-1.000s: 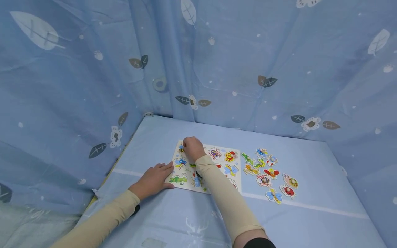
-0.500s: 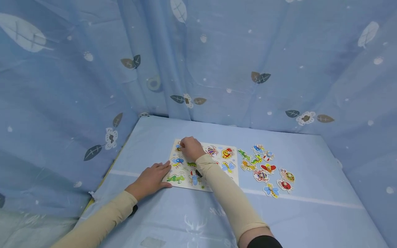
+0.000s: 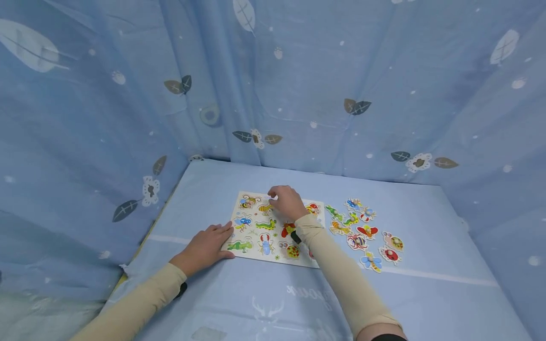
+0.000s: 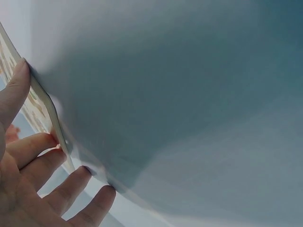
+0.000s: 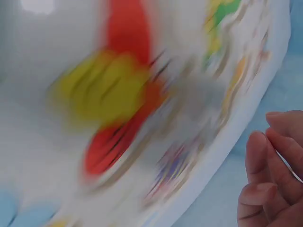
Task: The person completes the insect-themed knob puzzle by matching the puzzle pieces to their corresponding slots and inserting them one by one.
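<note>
A flat white insect puzzle board [image 3: 253, 237] lies on the table, printed with several colourful insects. My left hand [image 3: 206, 246] rests at its left edge with the fingers extended; in the left wrist view, thumb and fingertips touch the board's edge. Over the back middle of the board is my right hand [image 3: 287, 201]. Its fingers are loosely bent, and the right wrist view shows nothing between the fingertips [image 5: 258, 142]. At the board's back left corner a striped bee [image 3: 247, 202] is in full sight. The right hand and forearm hide part of the board's right side.
Several loose insect puzzle pieces [image 3: 357, 242] with small knobs lie in a cluster right of the board, including a ladybird [image 3: 390, 255] and a blue-winged dragonfly [image 3: 371, 261]. A pale blue cloth [image 3: 204, 182] covers the table. Patterned curtains [image 3: 298, 94] hang behind and at the sides.
My right hand has moved right from the board's back left corner, uncovering the bee there. The left hand stays at the board's left edge. The head view has shifted slightly.
</note>
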Tool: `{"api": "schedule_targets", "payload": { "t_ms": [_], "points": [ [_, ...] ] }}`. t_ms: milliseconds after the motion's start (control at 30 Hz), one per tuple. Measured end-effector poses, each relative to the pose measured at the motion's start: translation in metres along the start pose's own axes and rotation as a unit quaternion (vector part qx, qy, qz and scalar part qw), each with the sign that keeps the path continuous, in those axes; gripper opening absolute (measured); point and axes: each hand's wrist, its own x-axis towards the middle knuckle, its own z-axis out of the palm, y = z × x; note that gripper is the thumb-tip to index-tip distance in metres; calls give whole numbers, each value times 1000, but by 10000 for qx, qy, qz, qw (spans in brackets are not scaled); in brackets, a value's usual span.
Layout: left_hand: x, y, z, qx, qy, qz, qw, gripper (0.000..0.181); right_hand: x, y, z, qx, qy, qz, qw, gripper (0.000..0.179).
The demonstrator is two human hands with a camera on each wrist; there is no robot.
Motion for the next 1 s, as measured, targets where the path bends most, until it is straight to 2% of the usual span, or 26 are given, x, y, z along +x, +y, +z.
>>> {"api": "schedule_targets", "payload": {
  "t_ms": [167,500,733,1000],
  "points": [
    [-1,-2,-3,83,89,98,9999,79,-18,33,-20,-188,167,293,9993,23],
    [0,-2,1,1,58,53,10000,81,-52,89,-51,-351,229,1025,9939,27],
    [-1,-4,1,22,104,81,9999,82,-76,121,-69,-576,217,1348,9890,29],
    [0,-4,4,105,196,93,9997,82,-93,148,-78,-667,203,1829,9807,29]
  ]
}}
